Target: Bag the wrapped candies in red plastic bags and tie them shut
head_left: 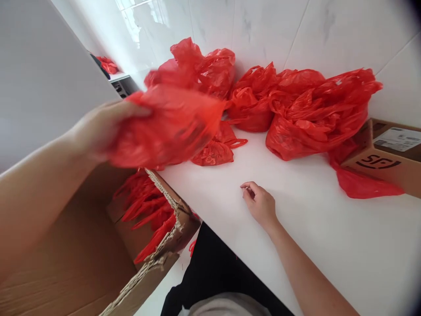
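My left hand [101, 125] is closed on a red plastic bag [174, 127], smeared by motion and held up over the corner of a large cardboard box [66, 245]. More red plastic bags [154, 206] lie inside that box against its far side. My right hand [261, 202] rests on the white table [237, 175], its fingers curled with thumb and forefinger close together. I cannot make out anything between them. Behind it sits a small red bag [213, 153] with a loop handle.
Several filled red bags [319, 109] stand along the tiled wall [263, 30]. At the right is a closed carton [388, 162] with a label and black lettering, a flat red bag [365, 184] beside it. The big box's torn edge [167, 197] meets the table's left edge.
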The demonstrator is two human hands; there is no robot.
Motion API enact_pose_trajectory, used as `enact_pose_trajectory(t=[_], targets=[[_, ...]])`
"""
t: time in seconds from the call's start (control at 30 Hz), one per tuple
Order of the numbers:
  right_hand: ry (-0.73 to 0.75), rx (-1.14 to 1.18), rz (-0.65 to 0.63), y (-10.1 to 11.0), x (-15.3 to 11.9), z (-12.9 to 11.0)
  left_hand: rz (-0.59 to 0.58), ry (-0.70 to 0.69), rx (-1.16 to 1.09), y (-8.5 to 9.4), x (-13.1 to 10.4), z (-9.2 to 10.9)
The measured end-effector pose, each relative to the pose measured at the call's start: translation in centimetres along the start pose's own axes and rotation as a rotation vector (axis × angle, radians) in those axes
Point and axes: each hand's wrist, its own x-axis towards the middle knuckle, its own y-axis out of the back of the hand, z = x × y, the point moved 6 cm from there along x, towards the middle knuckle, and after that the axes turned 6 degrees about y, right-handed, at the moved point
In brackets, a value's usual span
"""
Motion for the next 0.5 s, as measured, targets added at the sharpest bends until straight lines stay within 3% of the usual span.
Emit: enact_pose_trajectory(t=[0.1, 0.17, 0.23, 0.3, 0.37, 0.43, 0.5], targets=[[-0.025, -0.024, -0.007, 0.0, 0.0, 0.2, 0.079, 0.443, -0.047, 5.7, -5.9, -7.4], [-0.045, -0.041, -0.011, 0.0, 0.0, 0.3, 0.079, 0.563, 0.001, 7.9, -8.1, -12.8], [-0.055, -0.056, -0.011, 0.0, 0.0, 0.2, 0.012, 0.592, 0.074, 8.5, -8.8, -18.4], [-0.065, -0.068, -0.014, 0.0, 0.0, 0.2, -0.059, 0.604, 0.101, 7.6, -8.7, -24.0], [-0.083, -0.075, -0.019, 0.0, 0.0, 0.3, -0.177, 0.585, 0.154, 5.1, -8.1, -28.8], [-0.093, -0.073, -0.020, 0.0, -0.1, 0.4, -0.326, 0.545, 0.257, 1.7, -7.5, -32.4], [-0.093, -0.071, -0.018, 0.0, 0.0, 0.5, -0.472, 0.463, 0.379, -2.0, -7.2, -34.4]])
